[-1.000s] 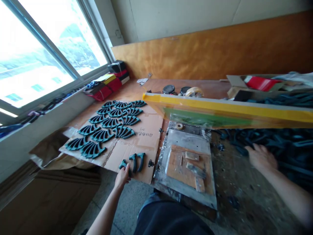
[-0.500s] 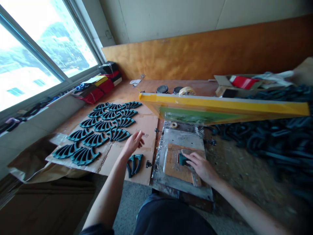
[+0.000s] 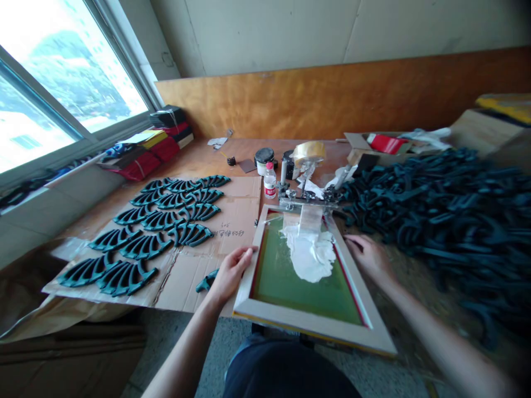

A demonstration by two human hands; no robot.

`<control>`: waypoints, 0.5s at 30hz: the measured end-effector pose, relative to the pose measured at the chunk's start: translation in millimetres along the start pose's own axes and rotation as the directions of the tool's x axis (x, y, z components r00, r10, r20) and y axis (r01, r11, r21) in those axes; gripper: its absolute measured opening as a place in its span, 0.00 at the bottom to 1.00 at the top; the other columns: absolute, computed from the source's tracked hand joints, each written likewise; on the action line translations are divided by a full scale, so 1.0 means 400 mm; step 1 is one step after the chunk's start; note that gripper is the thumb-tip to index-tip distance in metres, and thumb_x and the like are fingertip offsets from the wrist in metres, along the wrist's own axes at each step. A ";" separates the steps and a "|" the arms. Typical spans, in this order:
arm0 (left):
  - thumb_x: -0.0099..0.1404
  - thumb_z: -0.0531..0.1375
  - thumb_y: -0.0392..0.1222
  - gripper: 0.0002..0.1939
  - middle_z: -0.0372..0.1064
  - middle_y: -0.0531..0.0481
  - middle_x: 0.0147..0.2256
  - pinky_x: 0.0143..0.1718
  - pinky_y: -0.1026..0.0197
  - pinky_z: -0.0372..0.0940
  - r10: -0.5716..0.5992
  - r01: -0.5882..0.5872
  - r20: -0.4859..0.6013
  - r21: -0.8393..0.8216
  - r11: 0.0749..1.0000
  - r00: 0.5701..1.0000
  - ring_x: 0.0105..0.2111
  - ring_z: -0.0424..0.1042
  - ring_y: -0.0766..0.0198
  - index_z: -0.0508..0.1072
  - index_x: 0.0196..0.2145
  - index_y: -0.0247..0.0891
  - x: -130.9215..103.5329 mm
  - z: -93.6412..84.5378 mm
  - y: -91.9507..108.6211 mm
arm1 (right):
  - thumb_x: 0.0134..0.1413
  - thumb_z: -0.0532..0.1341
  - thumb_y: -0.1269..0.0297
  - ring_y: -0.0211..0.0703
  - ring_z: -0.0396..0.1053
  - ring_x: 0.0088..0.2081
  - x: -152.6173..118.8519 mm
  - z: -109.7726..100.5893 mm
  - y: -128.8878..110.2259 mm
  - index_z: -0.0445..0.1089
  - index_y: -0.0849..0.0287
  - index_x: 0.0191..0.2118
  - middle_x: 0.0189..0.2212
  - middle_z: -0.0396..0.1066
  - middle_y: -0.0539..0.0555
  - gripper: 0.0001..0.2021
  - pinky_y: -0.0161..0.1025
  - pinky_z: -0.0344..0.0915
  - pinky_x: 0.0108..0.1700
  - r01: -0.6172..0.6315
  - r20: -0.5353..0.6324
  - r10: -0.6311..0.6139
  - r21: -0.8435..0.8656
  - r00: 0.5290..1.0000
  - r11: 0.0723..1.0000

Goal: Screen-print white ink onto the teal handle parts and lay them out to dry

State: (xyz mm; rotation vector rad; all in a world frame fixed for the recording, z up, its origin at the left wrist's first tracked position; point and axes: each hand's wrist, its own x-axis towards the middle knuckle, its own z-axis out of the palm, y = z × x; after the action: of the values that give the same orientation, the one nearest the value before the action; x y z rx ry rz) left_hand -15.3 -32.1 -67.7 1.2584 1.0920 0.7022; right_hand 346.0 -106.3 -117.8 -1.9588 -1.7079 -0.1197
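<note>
A screen printing frame lies lowered in front of me, its green mesh carrying a thick patch of white ink. A clear squeegee-like blade rests at the ink's far end. My left hand is closed at the left rail, thumb and fingers against its edge. Beside the right rail, my right hand has its fingers apart and partly bent, the tips at or very near the edge. A dark green ribbed part on the cardboard is partly hidden by my left hand. The frame covers the work plate.
Rows of dark green fan-shaped parts lie on cardboard at left. A large heap of similar dark parts fills the right. Behind the frame stand a metal hinge clamp, a red-capped bottle, ink jars and a tape roll.
The frame has come down from its raised tilt and covers the plate. My right hand has left the small green part there and moved to the right rail; my left hand has reached the left rail.
</note>
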 end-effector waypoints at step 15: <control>0.64 0.53 0.55 0.30 0.71 0.55 0.27 0.32 0.64 0.59 -0.037 0.062 -0.070 0.405 0.912 0.997 0.28 0.69 0.62 0.64 0.60 0.40 0.042 0.010 -0.224 | 0.50 0.53 0.80 0.46 0.66 0.39 -0.020 0.004 -0.165 0.70 0.58 0.33 0.32 0.70 0.55 0.12 0.40 0.62 0.42 0.538 0.438 -0.561 0.190 0.703 0.822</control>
State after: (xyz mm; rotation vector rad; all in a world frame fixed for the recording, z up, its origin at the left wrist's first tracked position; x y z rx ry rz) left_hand -18.4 -37.9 -158.5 1.5630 1.3636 0.4885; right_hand 281.8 -108.8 -100.5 -1.4388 -2.5674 0.2152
